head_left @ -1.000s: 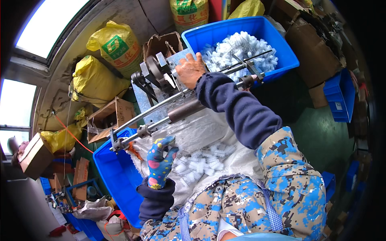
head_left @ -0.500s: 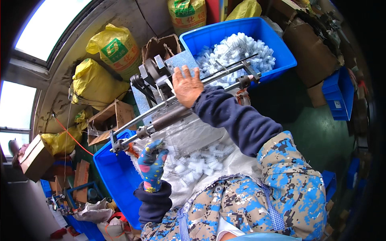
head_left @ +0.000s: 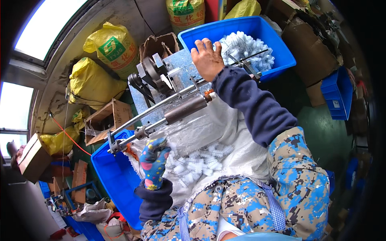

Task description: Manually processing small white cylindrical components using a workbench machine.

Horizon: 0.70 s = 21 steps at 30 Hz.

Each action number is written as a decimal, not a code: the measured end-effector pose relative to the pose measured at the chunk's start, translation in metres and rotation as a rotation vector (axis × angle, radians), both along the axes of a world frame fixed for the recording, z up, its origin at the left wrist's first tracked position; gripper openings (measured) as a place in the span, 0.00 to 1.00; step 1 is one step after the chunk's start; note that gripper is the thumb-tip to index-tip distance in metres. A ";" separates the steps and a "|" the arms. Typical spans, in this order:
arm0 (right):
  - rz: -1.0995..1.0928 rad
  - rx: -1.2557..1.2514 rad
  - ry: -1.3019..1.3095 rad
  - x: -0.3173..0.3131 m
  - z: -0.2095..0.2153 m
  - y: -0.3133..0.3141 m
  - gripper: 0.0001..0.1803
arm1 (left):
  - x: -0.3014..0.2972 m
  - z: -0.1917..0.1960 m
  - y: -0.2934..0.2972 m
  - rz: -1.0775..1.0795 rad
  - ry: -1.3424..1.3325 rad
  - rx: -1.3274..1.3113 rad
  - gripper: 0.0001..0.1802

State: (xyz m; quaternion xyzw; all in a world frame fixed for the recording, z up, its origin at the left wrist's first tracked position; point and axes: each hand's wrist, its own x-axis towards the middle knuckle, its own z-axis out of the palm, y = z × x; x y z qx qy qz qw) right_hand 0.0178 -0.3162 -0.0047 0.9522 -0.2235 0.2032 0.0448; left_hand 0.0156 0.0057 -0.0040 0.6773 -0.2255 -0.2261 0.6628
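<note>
My left hand [head_left: 154, 164], in a blue glove with coloured dots, is held over the left end of the machine, its fingers curled together. Whatever they pinch is hidden. Just right of it, a heap of small white ribbed or bristly pieces [head_left: 197, 162] lies on a whitish sheet [head_left: 245, 144] over my lap. Bare and with fingers apart, my right hand [head_left: 207, 59] reaches over the machine's metal plate [head_left: 183, 62], beside the far bin. Below it runs a steel rail [head_left: 159, 105], with a thick brown-grey roller [head_left: 185, 109] nearer me.
A blue bin [head_left: 285, 52] full of white pieces stands beyond the machine; another blue bin [head_left: 116, 176] is at lower left. Dark wheels and a belt [head_left: 140, 86] sit on the plate. Around are yellow sacks [head_left: 110, 48], a wooden crate [head_left: 118, 114] and cardboard boxes [head_left: 309, 48].
My right hand has moved up and right, from the rail toward the far bin. The thin rod and clamp on the right shifted too. My left hand stays nearly in place.
</note>
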 end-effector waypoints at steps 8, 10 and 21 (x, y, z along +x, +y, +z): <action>-0.155 -0.227 0.051 -0.017 0.013 -0.076 0.09 | 0.014 0.014 0.022 0.187 -0.221 -0.029 0.18; -0.223 -0.271 -0.033 -0.026 0.034 -0.067 0.09 | 0.020 0.016 0.040 0.278 -0.255 -0.040 0.18; 0.583 0.356 -0.099 -0.060 0.015 0.091 0.11 | -0.003 0.006 0.003 -0.309 -0.528 0.420 0.42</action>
